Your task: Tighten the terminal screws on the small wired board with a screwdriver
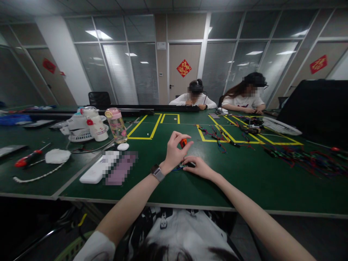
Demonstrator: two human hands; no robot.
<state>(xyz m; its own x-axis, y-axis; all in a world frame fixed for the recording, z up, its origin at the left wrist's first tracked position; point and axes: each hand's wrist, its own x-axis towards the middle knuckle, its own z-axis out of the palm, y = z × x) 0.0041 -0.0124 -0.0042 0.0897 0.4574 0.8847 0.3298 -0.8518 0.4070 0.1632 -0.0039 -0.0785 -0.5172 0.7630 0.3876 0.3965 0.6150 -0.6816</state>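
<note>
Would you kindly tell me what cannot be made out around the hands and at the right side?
Head view:
Orange object: left hand covers part, so its type is unclear.
Wired piece: right hand partly hides it; its parts are too small.
Tangled wires: too blurred to count.
Dark panel: right edge cuts it off.

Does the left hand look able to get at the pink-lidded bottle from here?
Probably yes: nothing seems to stand between the left hand and the bottle, though the orange item it holds would likely need setting down first.

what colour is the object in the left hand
The object shows orange and black, head view.
</note>
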